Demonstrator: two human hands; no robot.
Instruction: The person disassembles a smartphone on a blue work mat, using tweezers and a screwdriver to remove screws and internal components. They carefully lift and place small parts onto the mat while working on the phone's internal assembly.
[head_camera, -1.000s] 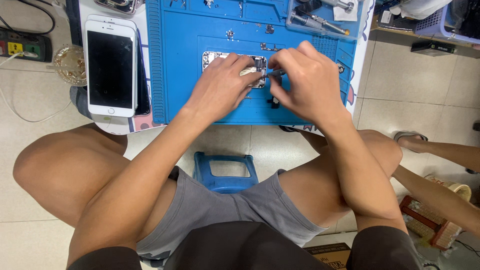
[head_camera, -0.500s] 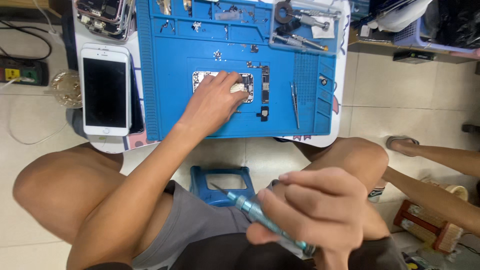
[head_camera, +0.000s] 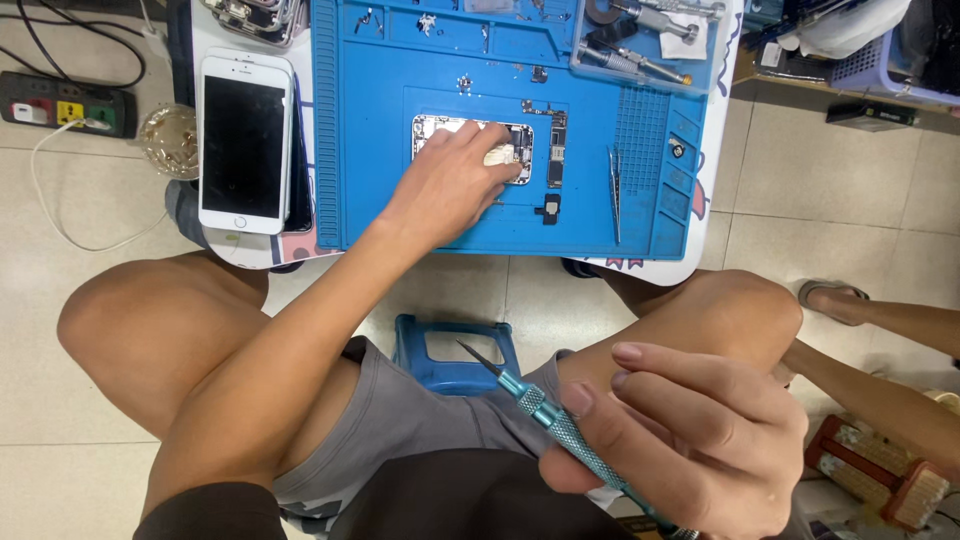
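Teal-handled, the precision screwdriver (head_camera: 560, 425) sat pinched in my right hand (head_camera: 690, 440), thumb and curled fingers closed around its knurled grip, its fine tip pointing toward ten o'clock over my lap, well clear of the bench. My left hand (head_camera: 450, 190) lay pressed on the opened phone chassis (head_camera: 470, 150) at the middle of the blue silicone repair mat (head_camera: 370, 120), fingers spread lightly and fingertips resting on the pale part inside the shell, steadying it rather than gripping it.

By the look of things the job was well into disassembly: the shell lay open, a narrow logic board (head_camera: 556, 155) sat just beside it at three o'clock, a small dark component (head_camera: 547, 208) rested near it at five o'clock, and loose screws dotted the mat toward twelve. What remained inside the shell was hidden under my palm, so I cannot tell how much was left to remove.

Tweezers (head_camera: 615, 190) lay farther out at three o'clock. A clear tray of tools (head_camera: 640, 40) stood at one o'clock. At nine o'clock, off the mat, a white phone (head_camera: 245, 145) lay face up with its screen dark, and beyond it a power strip (head_camera: 65, 105) sat on the tiled floor. A blue stool (head_camera: 455, 345) showed between my knees.
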